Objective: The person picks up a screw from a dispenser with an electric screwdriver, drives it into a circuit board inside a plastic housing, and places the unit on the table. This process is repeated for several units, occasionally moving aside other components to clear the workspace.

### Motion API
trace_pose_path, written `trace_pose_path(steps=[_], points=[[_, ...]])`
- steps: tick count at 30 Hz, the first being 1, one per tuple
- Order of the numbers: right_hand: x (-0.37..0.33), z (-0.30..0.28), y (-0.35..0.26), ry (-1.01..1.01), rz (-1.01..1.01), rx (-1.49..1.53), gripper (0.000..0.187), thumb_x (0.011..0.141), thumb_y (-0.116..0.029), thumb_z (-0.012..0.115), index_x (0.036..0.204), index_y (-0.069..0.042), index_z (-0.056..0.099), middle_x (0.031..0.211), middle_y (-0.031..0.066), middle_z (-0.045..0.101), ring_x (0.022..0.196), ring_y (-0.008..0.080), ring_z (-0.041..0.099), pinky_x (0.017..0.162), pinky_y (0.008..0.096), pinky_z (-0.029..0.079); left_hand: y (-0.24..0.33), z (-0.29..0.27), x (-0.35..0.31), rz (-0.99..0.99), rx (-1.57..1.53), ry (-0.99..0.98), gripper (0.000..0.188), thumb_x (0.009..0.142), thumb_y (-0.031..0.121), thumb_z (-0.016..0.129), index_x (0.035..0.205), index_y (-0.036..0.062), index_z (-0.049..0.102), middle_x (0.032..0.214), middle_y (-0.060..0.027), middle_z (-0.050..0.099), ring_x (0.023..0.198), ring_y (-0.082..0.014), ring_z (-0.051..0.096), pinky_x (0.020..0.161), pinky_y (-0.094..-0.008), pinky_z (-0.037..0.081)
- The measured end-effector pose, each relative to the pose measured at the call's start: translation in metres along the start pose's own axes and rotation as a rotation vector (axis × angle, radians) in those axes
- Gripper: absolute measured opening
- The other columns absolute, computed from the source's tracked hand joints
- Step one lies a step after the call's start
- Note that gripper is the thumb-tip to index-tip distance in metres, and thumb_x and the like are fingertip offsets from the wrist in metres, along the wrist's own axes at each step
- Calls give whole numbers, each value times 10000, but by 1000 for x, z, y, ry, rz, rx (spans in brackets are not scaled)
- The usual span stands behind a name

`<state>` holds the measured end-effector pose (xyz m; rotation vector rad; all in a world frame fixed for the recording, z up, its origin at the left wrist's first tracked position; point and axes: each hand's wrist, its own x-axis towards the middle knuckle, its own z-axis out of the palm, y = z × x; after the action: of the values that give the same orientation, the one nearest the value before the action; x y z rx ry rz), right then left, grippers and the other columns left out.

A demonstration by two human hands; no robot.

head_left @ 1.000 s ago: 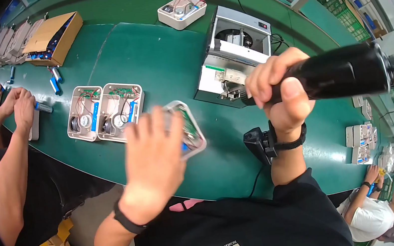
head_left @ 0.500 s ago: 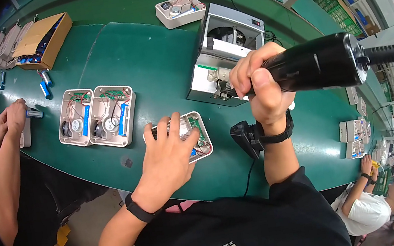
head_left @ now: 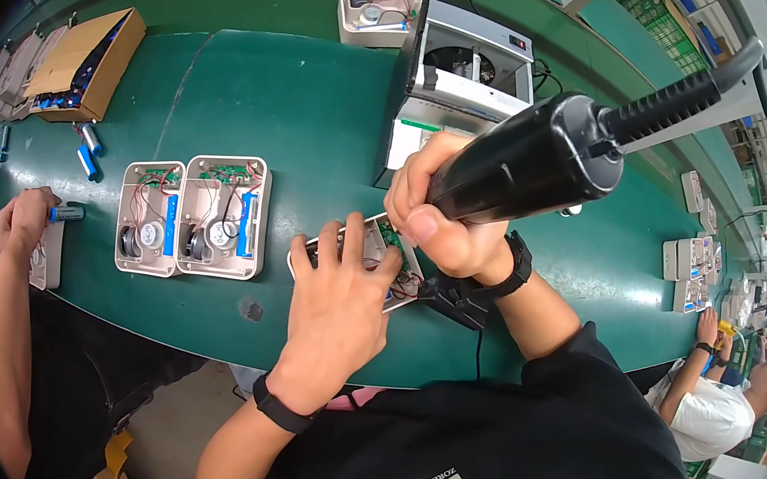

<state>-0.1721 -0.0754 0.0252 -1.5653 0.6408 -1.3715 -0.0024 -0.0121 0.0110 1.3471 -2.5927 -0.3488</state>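
My left hand (head_left: 337,290) lies over an open white plastic case (head_left: 409,260), its fingers bent across the case and holding it on the bench. A green circuit board and thin wires show inside, on the case's right side; my hand hides much of the rest. My right hand (head_left: 448,221) is wrapped around a black corded electric screwdriver (head_left: 525,166), held above and to the right of the case. The screwdriver's tip is hidden behind my hand. A black device with a cable (head_left: 456,300) sits by the case's right edge, partly under my right wrist.
Two open white cases (head_left: 195,222) with blue batteries, speakers and wires stand to the left. Ahead are a screw-feeder machine (head_left: 463,71) and another case (head_left: 379,17). A cardboard box of batteries (head_left: 90,70) stands far left. Co-workers' hands (head_left: 26,219) work at the left.
My right hand has brought the screwdriver from the screw feeder toward me and leftward, close to the case. My left hand and the case have shifted slightly in view.
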Motion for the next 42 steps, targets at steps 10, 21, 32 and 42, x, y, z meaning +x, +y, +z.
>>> trace_pose_path(steps=[10, 21, 32, 42], points=[[-1, 6, 14, -13, 24, -10, 329, 875, -175, 741, 855, -4, 461, 641, 61, 516, 532, 133, 496, 495, 277, 427, -4, -1, 1, 3, -15, -13, 588, 674, 223, 842, 1234, 145, 678, 1375, -205, 513, 1253, -372, 508, 1034, -582, 386], [-3, 6, 3, 103, 106, 11, 332, 872, -215, 751, 857, -24, 480, 636, 65, 534, 526, 143, 517, 525, 309, 462, -19, -11, 6, 61, -64, -75, 656, 644, 301, 867, 1245, 141, 659, 1259, -190, 549, 1092, -338, 551, 889, -460, 451], [23, -41, -46, 255, -129, -269, 358, 916, -344, 663, 856, -41, 481, 598, 70, 503, 481, 172, 464, 503, 348, 447, 27, 19, 12, -478, 154, 170, 654, 768, 565, 778, 1225, 114, 652, 1063, -167, 542, 900, -303, 552, 666, -395, 474], [4, -5, -22, 81, -20, 47, 339, 896, -281, 698, 847, -31, 476, 593, 74, 507, 480, 158, 462, 490, 322, 438, 27, 13, 12, -490, 104, 133, 665, 757, 547, 791, 1216, 97, 624, 1048, -160, 543, 900, -292, 556, 656, -396, 480]])
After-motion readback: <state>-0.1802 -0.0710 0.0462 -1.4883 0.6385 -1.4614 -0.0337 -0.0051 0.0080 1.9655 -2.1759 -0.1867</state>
